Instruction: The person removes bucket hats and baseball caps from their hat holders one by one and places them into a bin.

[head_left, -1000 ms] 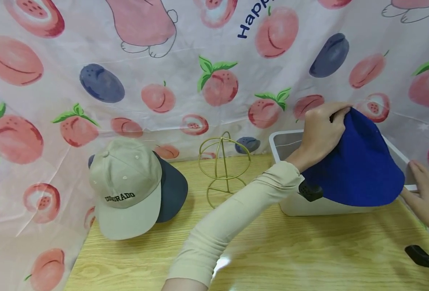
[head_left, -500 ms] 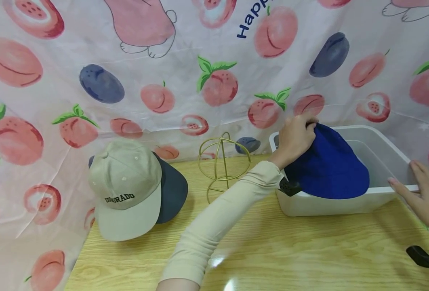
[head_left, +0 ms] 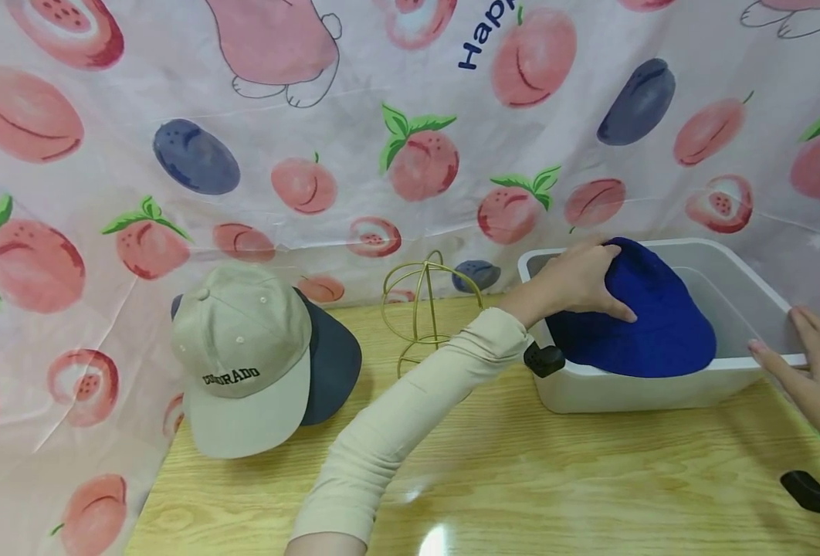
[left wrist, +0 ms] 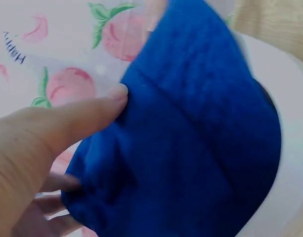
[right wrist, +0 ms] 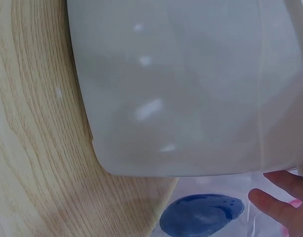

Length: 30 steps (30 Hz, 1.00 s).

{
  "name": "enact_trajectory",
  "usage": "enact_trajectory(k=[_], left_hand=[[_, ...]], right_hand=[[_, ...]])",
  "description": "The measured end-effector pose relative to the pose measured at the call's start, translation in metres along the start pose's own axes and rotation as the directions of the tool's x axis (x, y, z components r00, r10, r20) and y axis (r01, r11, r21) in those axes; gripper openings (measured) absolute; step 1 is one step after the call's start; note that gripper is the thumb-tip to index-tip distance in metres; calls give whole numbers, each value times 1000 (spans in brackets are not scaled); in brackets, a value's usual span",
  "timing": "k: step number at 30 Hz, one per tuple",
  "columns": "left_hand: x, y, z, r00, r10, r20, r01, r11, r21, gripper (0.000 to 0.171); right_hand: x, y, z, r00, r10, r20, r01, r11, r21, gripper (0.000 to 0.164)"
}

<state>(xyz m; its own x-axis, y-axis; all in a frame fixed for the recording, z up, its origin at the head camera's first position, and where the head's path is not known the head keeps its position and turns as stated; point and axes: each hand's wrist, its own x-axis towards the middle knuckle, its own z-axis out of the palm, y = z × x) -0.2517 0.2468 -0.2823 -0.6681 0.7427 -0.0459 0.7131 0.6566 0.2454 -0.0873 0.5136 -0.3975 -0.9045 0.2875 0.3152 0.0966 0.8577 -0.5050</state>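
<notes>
A blue cap (head_left: 660,309) lies over the near left rim of a white plastic bin (head_left: 632,390), its brim hanging over the front edge. My left hand (head_left: 577,282) is at its crown with thumb and fingers spread apart. The thumb (left wrist: 99,106) lies straight against the cloth in the left wrist view; the other fingers sit at the cap's far edge, partly behind it. My right hand (head_left: 816,371) rests at the bin's right corner with straight fingers. In the right wrist view its fingertips (right wrist: 265,197) are right at the bin's edge.
A beige cap (head_left: 243,347) lettered COLORADO sits over a dark navy cap (head_left: 333,363) at the left. A gold wire stand (head_left: 420,340) stands between these caps and the bin. A fruit-print cloth (head_left: 299,131) hangs behind the wooden table (head_left: 521,479).
The blue cap has moved left and down onto the bin's rim. My left hand has gone from pinching its top to spreading thumb and fingers on it. The right hand stays at the bin.
</notes>
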Motion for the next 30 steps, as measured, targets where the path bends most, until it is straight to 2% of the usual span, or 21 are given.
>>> enact_trajectory(k=[3,7,9,12,16,21,25,28,30], left_hand=[[1,5,6,999,-25,-34,25,1000,15,109],[2,8,16,989,-73,-126,73,997,2,109],[2,10,20,984,-80,-161,87,995,39,108],[2,13,26,981,-55,-186,81,987,136,105],[-1,18,31,987,-10,-160,47,972,230,100],[-3,24,34,997,43,-59,-27,966,258,95],[-3,27,41,998,65,-12,-59,956,288,96],[-5,28,46,996,83,-22,-69,929,364,93],[-5,29,49,991,114,-68,-73,897,436,79]], right_hand=[[0,1,0,1000,-7,2,7,1000,3,76],[-1,0,1,1000,-7,19,8,1000,-6,76],[-1,-1,1,1000,2,27,-2,1000,-20,77],[-1,-2,1,999,10,34,-9,1000,-23,79],[1,-1,0,1000,-8,23,8,1000,-6,78],[2,-1,-1,1000,-19,8,19,1000,-2,76],[1,-2,-1,1000,-10,4,10,1000,-14,75],[-1,-3,-1,1000,-2,9,2,1000,-23,76],[-1,-3,-1,1000,0,10,0,1000,-26,76]])
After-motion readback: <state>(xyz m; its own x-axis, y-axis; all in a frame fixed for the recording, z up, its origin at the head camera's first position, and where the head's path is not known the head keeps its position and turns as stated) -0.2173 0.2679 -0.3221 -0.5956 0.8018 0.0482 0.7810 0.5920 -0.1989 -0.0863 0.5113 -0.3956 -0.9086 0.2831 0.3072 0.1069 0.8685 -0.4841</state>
